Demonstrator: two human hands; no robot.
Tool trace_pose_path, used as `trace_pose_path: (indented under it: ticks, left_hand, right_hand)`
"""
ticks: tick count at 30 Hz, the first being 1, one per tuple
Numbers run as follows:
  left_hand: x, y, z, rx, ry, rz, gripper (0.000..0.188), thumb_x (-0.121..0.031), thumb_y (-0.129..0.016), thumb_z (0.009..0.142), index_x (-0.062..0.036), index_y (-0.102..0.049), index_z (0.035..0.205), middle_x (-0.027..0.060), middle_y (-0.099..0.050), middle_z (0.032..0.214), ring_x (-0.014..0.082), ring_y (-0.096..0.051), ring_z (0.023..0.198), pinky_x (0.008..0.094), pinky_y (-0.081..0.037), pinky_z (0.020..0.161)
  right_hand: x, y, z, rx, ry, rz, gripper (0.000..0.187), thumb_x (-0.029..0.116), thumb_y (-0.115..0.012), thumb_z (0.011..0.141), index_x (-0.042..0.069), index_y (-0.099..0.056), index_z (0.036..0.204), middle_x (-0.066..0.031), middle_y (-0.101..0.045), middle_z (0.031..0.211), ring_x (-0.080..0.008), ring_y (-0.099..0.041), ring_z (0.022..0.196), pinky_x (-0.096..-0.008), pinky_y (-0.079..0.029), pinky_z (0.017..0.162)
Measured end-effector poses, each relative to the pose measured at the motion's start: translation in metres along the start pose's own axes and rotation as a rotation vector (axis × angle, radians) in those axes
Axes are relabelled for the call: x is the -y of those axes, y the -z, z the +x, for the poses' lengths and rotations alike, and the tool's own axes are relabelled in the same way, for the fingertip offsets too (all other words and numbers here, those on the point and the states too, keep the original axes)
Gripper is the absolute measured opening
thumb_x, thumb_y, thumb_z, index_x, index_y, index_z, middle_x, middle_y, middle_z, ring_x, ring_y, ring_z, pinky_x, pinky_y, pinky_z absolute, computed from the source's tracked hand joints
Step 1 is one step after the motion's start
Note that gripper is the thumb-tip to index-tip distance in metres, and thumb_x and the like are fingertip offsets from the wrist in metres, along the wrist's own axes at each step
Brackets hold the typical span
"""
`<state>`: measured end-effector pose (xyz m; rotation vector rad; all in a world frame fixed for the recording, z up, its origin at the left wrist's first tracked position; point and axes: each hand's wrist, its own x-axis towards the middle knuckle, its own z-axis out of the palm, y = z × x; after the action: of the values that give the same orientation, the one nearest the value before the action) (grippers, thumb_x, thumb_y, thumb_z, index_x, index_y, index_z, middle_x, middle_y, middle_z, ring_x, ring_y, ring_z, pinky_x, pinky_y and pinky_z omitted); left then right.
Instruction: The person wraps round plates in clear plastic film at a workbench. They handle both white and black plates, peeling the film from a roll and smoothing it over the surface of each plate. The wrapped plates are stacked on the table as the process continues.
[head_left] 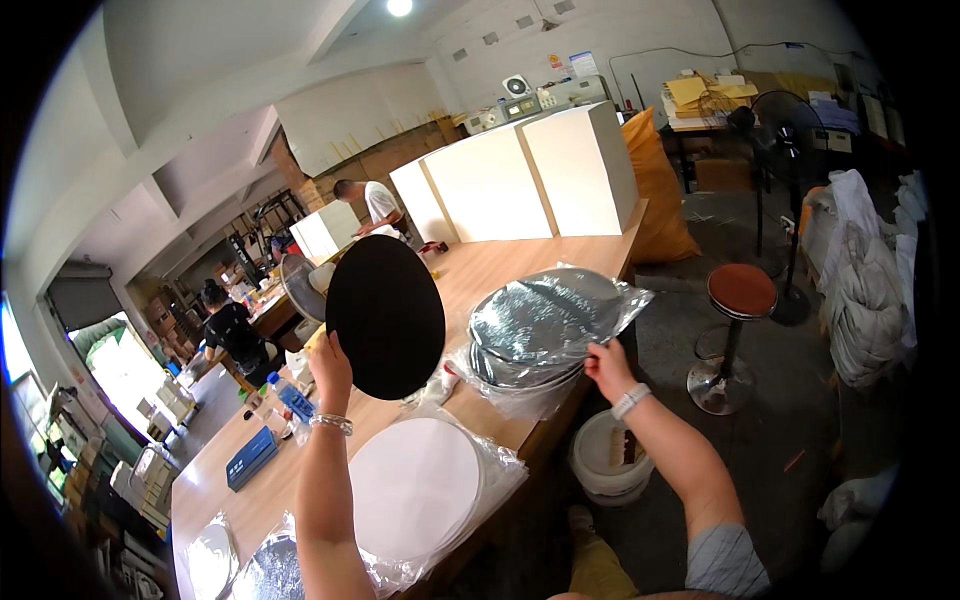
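My left hand grips the lower left edge of a black round board, which is held upright above the table. With its fingers pinched, my right hand holds the edge of a clear plastic bag around a silver round board. That bagged board lies on a stack of similar wrapped discs at the table's right edge. Between my forearms, white round boards rest on clear plastic on the table.
The wooden table carries large white boxes, a blue box and a blue-capped bottle. Beside it stand a white bucket and a red-topped stool. Two people work farther off, one near a fan.
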<state>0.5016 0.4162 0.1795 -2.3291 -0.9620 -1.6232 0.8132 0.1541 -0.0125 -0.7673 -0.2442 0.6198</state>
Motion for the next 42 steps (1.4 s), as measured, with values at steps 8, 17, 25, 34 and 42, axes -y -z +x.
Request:
trace_pose_path:
  ticks: [8,17,25,34,42]
  left_hand:
    - [-0.011,0.055,-0.002,-0.072,-0.152,0.090,0.022,-0.020,-0.046,0.095,-0.0016,-0.053,0.085,0.0209,-0.060,0.069,0.0394,-0.059,0.064,0.0487,-0.045,0.055]
    - [-0.048,0.095,-0.066,0.067,-0.378,0.216,0.015,-0.014,-0.053,0.089,-0.0104,-0.057,0.102,0.0082,-0.064,0.076,0.0255,-0.063,0.061,0.0371,-0.050,0.053]
    - [-0.106,0.148,-0.191,0.307,-0.944,-0.025,0.022,-0.009,-0.061,0.081,0.0004,-0.061,0.101,0.0090,-0.066,0.102,0.0159,-0.067,0.084,0.0223,-0.051,0.060]
    - [-0.097,0.176,-0.259,0.646,-0.389,-0.498,0.036,-0.009,-0.063,0.082,-0.0033,-0.056,0.117,0.0127,-0.061,0.110,0.0283,-0.061,0.095,0.0365,-0.050,0.079]
    - [-0.025,0.188,-0.306,0.722,-0.102,0.127,0.042,-0.020,-0.068,0.078,-0.0062,-0.055,0.116,0.0188,-0.048,0.127,0.0362,-0.048,0.111,0.0433,-0.043,0.092]
  right_hand:
    - [-0.052,-0.013,0.031,-0.037,-0.110,-0.309,0.023,0.010,-0.054,0.089,-0.003,-0.044,0.105,-0.0138,-0.059,0.084,-0.0227,-0.065,0.062,-0.0343,-0.054,0.048]
    - [0.028,-0.044,-0.084,0.557,-0.498,-0.186,0.075,0.061,-0.034,0.092,-0.007,-0.045,0.122,-0.0255,-0.056,0.119,-0.0400,-0.063,0.096,-0.0416,-0.057,0.071]
    - [0.032,-0.084,-0.234,0.457,-0.613,0.069,0.063,0.060,-0.040,0.090,0.009,-0.046,0.127,-0.0140,-0.052,0.127,-0.0330,-0.054,0.113,-0.0520,-0.050,0.085]
    - [0.017,0.002,-0.252,0.199,-0.474,-0.270,0.043,0.004,-0.056,0.086,0.006,-0.042,0.127,-0.0101,-0.054,0.119,-0.0264,-0.056,0.108,-0.0437,-0.055,0.080]
    - [0.073,0.031,-0.288,0.285,-0.412,-0.296,0.050,0.000,-0.058,0.080,0.002,-0.044,0.128,-0.0109,-0.053,0.123,-0.0249,-0.053,0.112,-0.0380,-0.045,0.096]
